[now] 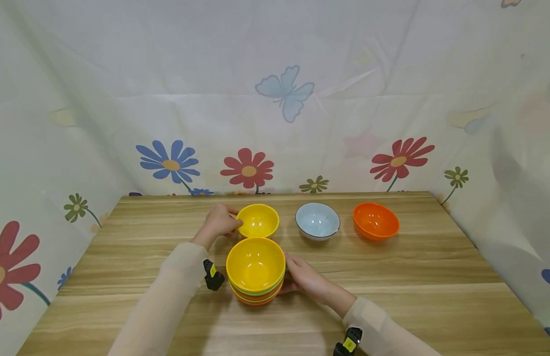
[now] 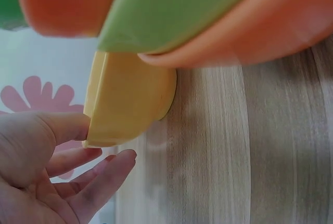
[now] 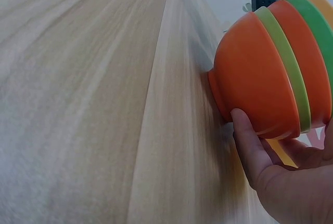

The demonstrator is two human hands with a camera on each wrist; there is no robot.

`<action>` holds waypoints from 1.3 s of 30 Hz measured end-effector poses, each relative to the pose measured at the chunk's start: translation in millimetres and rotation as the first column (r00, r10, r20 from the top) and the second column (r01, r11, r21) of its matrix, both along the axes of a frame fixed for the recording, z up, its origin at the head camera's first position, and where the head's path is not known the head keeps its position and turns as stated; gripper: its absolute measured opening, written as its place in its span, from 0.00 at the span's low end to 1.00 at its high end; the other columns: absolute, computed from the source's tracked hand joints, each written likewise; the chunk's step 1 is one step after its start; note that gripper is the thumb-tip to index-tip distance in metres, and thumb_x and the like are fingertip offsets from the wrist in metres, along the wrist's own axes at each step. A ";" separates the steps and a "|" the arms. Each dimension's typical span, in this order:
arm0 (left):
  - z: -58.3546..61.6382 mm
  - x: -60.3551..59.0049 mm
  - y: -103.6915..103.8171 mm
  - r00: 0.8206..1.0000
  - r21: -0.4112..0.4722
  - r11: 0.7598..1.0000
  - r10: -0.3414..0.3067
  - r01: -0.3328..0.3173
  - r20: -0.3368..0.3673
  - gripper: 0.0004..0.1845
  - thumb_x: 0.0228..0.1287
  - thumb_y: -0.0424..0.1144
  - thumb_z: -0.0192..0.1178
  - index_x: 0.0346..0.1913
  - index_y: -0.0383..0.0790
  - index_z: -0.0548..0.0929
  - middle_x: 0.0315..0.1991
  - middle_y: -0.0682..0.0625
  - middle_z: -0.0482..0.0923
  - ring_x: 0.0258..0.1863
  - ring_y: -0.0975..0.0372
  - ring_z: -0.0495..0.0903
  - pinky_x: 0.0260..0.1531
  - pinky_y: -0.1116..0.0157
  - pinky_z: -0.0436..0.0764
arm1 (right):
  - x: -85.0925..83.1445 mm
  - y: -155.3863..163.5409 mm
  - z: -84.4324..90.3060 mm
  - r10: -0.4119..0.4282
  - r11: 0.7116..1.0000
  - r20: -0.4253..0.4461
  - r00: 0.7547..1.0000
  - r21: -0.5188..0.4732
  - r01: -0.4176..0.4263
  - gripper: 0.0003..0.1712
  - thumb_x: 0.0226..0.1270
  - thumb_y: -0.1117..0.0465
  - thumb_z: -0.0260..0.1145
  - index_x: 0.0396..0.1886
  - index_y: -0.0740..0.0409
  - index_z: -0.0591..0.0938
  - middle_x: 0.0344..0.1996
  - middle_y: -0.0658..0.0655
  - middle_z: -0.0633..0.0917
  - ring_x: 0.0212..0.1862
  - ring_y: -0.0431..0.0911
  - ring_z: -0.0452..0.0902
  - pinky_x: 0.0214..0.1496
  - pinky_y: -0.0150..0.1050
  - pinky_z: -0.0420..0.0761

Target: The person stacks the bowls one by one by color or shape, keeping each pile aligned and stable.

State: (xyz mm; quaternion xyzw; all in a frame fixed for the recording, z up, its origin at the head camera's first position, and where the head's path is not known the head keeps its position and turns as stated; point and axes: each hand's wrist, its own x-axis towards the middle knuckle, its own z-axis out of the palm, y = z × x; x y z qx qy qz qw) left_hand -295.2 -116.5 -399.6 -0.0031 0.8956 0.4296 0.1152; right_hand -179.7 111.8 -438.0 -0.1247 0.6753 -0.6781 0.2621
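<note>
Touching the bowl stack (image 1: 255, 269) on the table (image 1: 417, 277) with your right hand (image 1: 308, 279), unclamped, you risk toppling it if your left hand (image 1: 219, 222), thumb at the rim of the yellow bowl (image 1: 259, 221) just behind (pinch: cannot tell), drags that bowl against it.

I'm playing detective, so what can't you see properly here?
Head: lower front of the single yellow bowl, hidden behind the bowl stack.
Left wrist: much of the bowl stack, past the top edge.
Right wrist: part of the top bowl, past the right edge.
Head: any writing on either yellow label, too small.
</note>
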 end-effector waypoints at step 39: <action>-3.5 -5.0 9.6 0.996 0.025 0.996 0.080 -0.080 0.026 0.17 0.57 0.30 0.59 0.51 0.31 0.77 0.39 0.38 0.77 0.18 0.58 0.78 0.22 0.70 0.81 | 0.0 -0.5 0.5 0.011 1.000 -0.009 1.000 -0.018 -0.011 0.33 0.75 0.46 0.38 0.64 0.68 0.62 0.52 0.67 0.77 0.47 0.49 0.78 0.45 0.49 0.81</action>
